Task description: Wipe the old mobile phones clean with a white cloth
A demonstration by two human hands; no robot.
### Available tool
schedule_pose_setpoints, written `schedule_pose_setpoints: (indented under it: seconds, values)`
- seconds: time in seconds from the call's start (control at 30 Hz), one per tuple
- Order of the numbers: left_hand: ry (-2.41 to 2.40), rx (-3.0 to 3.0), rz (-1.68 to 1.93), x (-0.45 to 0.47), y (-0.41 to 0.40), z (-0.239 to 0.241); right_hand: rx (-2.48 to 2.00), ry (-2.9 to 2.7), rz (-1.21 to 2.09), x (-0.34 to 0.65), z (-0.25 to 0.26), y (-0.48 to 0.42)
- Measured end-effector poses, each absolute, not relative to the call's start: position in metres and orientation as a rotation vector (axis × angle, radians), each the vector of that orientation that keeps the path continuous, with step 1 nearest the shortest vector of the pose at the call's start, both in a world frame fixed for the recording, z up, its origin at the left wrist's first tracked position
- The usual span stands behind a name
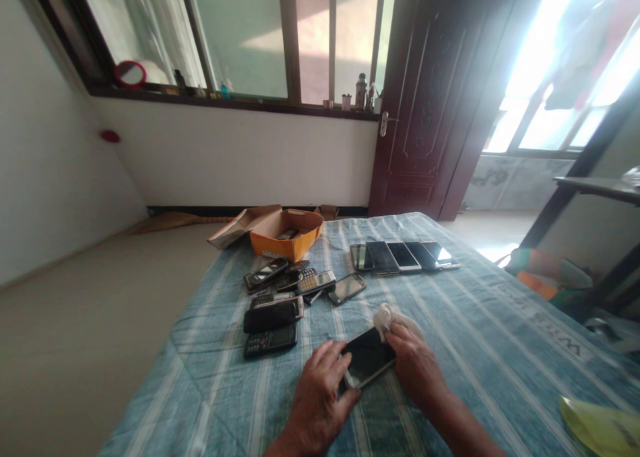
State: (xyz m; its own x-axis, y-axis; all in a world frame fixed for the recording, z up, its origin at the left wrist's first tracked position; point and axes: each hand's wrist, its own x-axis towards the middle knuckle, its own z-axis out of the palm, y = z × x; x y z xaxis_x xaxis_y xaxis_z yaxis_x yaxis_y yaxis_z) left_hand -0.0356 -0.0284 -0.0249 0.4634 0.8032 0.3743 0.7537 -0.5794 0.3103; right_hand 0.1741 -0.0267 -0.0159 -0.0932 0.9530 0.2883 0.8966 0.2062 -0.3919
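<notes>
A dark smartphone (369,356) lies screen up on the blue striped cloth, tilted a little to the right. My left hand (323,392) grips its left end, thumb along the near edge and fingers over the far edge. At the phone's right end, my right hand (413,360) is closed on a white cloth (385,316) that touches the far right corner of the phone. Part of the cloth is hidden under my fingers. Just beyond my left hand lies a black keypad phone (271,341).
Several old phones (315,282) lie in a pile on the left. A single phone (347,288) rests beside them. Farther right stands a row of smartphones (404,256). Behind the pile is an open orange box (285,246). Yellow packaging (600,425) lies at the near right.
</notes>
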Motion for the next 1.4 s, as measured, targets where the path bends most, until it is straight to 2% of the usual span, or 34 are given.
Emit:
schedule_pose_setpoints:
  seconds: [0.23,0.47,0.6,0.93,1.27,1.4]
  values:
    - [1.373,2.604,0.789,-0.036,-0.029,-0.024,-1.493,-2.113,-0.025,0.165,-0.041,-0.049]
    - [1.409,2.644,0.7,-0.035,-0.029,-0.021,-1.554,-2.015,0.099,0.177,-0.027,-0.044]
    - [1.405,2.645,0.722,-0.036,-0.028,-0.023,-1.588,-1.992,0.049,0.176,-0.03,-0.043]
    - [1.339,2.606,0.773,-0.036,-0.026,-0.022,-1.269,-2.147,-0.071,0.141,-0.047,-0.053]
    - [1.392,2.612,0.743,-0.036,-0.028,-0.024,-1.635,-1.966,0.027,0.179,-0.029,-0.039]
    - [1.368,2.621,0.796,-0.037,-0.028,-0.026,-1.606,-1.988,-0.001,0.173,-0.033,-0.041]
